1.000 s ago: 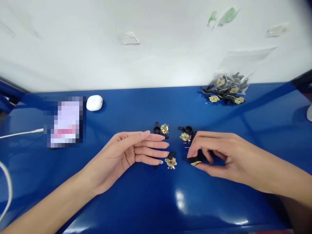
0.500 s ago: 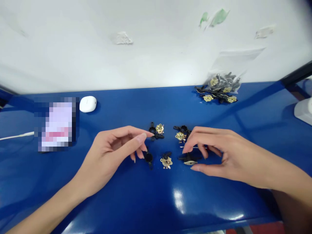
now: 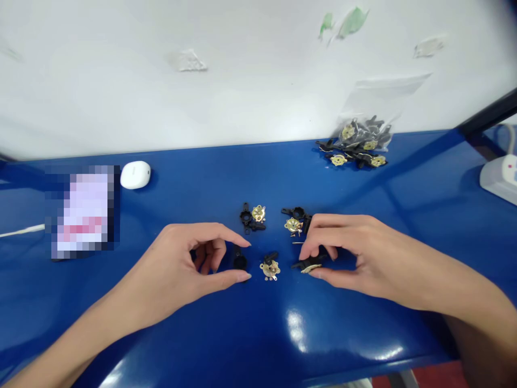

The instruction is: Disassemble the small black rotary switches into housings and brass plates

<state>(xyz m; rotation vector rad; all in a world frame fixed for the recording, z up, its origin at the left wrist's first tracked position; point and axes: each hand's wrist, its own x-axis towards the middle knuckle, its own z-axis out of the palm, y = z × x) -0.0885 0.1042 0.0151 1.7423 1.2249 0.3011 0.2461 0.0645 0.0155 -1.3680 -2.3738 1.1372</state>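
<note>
My left hand (image 3: 194, 269) hovers low over the table, thumb and index finger spread around a black plastic ring-shaped part (image 3: 239, 262). The thumb covers that part's lower end; I cannot tell whether it touches. My right hand (image 3: 343, 248) pinches a black plastic part with a brass plate (image 3: 310, 265) between thumb and fingertips. In the gap between both hands lies a round brass plate (image 3: 269, 269) with a small black piece and tiny screws or rivets beside it. Part of a thin metal rod (image 3: 298, 243) shows behind the right fingers.
Two groups of black parts with a brass disc (image 3: 258, 213) and another brass disc (image 3: 293, 225) lie behind the hands. At the back right, a clear bag (image 3: 365, 132) and several loose assemblies rest by the wall. A phone (image 3: 84, 213) and white case (image 3: 135, 175) sit left on the blue table (image 3: 202, 183).
My left hand has moved down, its thumb and index finger parting around the black ring-shaped part. My right fingers have closed on the part with the brass plate, which is now tilted.
</note>
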